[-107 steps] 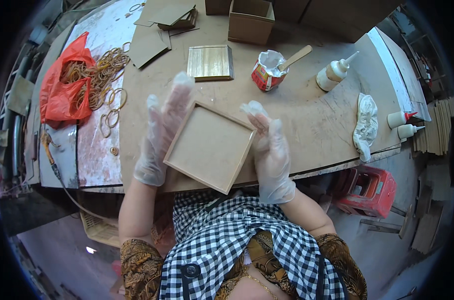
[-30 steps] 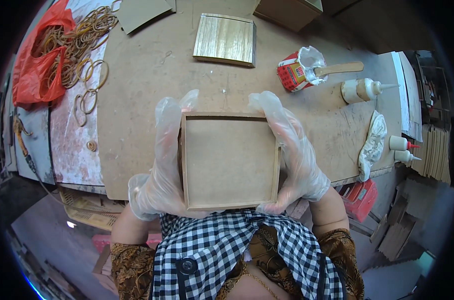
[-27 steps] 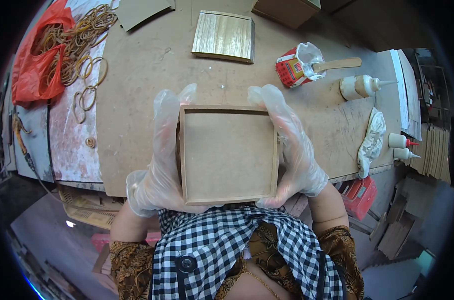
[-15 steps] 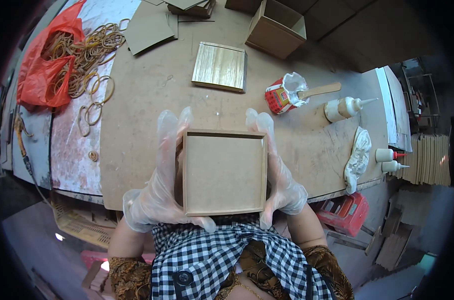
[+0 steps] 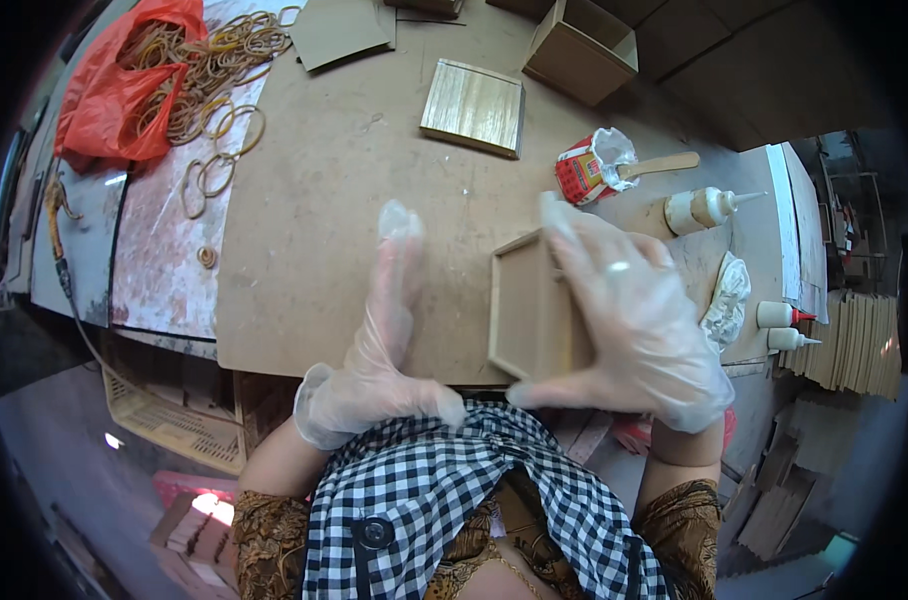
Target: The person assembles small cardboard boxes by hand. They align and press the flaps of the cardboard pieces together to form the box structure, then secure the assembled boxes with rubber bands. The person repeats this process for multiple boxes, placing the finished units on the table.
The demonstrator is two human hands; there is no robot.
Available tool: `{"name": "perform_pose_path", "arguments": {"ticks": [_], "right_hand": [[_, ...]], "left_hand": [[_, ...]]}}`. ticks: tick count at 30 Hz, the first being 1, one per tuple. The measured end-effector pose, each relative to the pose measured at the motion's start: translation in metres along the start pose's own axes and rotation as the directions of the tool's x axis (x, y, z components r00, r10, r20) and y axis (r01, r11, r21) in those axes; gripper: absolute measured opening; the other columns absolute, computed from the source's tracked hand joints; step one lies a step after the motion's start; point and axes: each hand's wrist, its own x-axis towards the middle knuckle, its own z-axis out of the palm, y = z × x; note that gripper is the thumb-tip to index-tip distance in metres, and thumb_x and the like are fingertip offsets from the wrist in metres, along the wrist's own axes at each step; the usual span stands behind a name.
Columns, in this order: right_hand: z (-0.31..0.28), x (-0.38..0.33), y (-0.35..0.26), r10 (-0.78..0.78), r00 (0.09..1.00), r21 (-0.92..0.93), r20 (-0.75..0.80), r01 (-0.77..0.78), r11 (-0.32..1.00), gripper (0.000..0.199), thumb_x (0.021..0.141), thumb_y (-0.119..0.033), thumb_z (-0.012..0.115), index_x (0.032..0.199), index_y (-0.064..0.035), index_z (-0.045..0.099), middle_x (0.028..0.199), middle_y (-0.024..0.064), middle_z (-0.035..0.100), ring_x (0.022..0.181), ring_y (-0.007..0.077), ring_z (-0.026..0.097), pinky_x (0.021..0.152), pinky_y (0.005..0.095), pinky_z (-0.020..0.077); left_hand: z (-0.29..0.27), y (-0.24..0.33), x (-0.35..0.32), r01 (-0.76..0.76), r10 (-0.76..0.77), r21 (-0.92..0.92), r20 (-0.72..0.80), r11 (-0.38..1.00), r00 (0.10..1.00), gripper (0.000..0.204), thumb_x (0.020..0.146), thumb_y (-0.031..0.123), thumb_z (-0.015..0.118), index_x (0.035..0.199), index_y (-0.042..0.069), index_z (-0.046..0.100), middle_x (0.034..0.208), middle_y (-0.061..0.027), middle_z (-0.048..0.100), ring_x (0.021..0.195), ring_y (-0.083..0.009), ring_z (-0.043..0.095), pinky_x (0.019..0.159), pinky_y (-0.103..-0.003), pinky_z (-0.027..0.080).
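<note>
My right hand (image 5: 634,320), in a clear plastic glove, grips a small brown wooden box (image 5: 522,310) across its side, thumb at the near edge and fingers at the far edge. The box is tilted, so one recessed face with a thin raised rim points toward the left. My left hand (image 5: 379,340), gloved too, is apart from the box with thumb and fingers spread and nothing between them. Beyond the hands, a flat wooden panel piece (image 5: 472,105) with pale, shiny grain lies on the brown work board (image 5: 304,280).
A red tub (image 5: 584,168) of white paste holds a wooden stick; a glue bottle (image 5: 696,210) and a crumpled white cloth (image 5: 729,300) lie at right. An open box (image 5: 584,55) stands at the back. Rubber bands (image 5: 184,90) spill from a red bag (image 5: 109,115) at left.
My left hand has let go of the box. My right hand has carried it to the right and turned it, so its recessed face now points leftward. The head view has shifted slightly.
</note>
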Motion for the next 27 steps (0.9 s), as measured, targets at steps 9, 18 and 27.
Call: {"name": "perform_pose_path", "arguments": {"ticks": [9, 18, 27], "right_hand": [[-0.001, -0.001, 0.002, 0.021, 0.998, 0.019, 0.067, -0.022, 1.000, 0.136, 0.051, -0.089, 0.060, 0.151, -0.0010, 0.034, 0.151, 0.0216, 0.041, 0.136, 0.0403, 0.042, 0.111, 0.0491, 0.0311], [0.005, 0.038, 0.008, 0.210, 0.887, 0.303, -0.410, -0.085, 0.949, 0.041, 0.100, -0.036, 0.053, 0.114, -0.0001, 0.066, 0.103, 0.0209, 0.069, 0.097, 0.0369, 0.065, 0.087, 0.0413, 0.0496], [0.058, 0.068, 0.000, -0.067, 0.954, 0.035, -0.291, 0.080, 0.996, 0.026, 0.100, -0.023, 0.052, 0.096, -0.0001, 0.063, 0.084, 0.0192, 0.064, 0.081, 0.0392, 0.062, 0.072, 0.0463, 0.0495]], "left_hand": [[0.015, 0.013, -0.004, -0.047, 0.010, 0.459, 0.081, 0.887, 0.997, 0.087, 0.079, 0.023, 0.082, 0.149, 0.000, 0.036, 0.155, -0.0255, 0.035, 0.146, -0.0403, 0.030, 0.118, -0.045, 0.028], [0.041, -0.015, -0.004, -0.225, 0.211, 0.597, 0.095, 0.770, 0.973, 0.075, 0.073, 0.009, 0.080, 0.141, -0.002, 0.048, 0.141, -0.0255, 0.050, 0.128, -0.0430, 0.051, 0.105, -0.046, 0.045], [0.037, -0.028, -0.006, -0.238, 0.218, 0.642, 0.112, 0.729, 0.969, 0.077, 0.060, -0.005, 0.074, 0.133, -0.005, 0.053, 0.130, -0.0252, 0.057, 0.113, -0.0415, 0.059, 0.094, -0.045, 0.051]]}}
